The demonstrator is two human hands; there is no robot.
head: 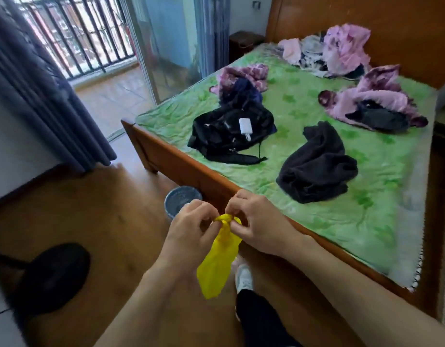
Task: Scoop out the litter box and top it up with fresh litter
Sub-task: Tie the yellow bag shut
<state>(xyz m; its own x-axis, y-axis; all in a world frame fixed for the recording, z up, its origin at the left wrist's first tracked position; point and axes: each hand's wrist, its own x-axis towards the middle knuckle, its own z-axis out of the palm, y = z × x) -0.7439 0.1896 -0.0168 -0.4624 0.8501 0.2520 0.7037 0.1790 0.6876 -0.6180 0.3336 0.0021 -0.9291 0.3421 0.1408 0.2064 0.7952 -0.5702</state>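
Beside the bed [181, 169], the left hand [191, 229] and right hand [256, 226] are pinching the knotted neck of a yellow bag [217, 266]; it is seeming light, soft, best held there.

Bare forearms, dark trousers [261, 321], and a white shoe [244, 278].

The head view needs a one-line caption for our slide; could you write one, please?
Standing by a bed, both hands knot the top of a small yellow bag above a wooden floor.
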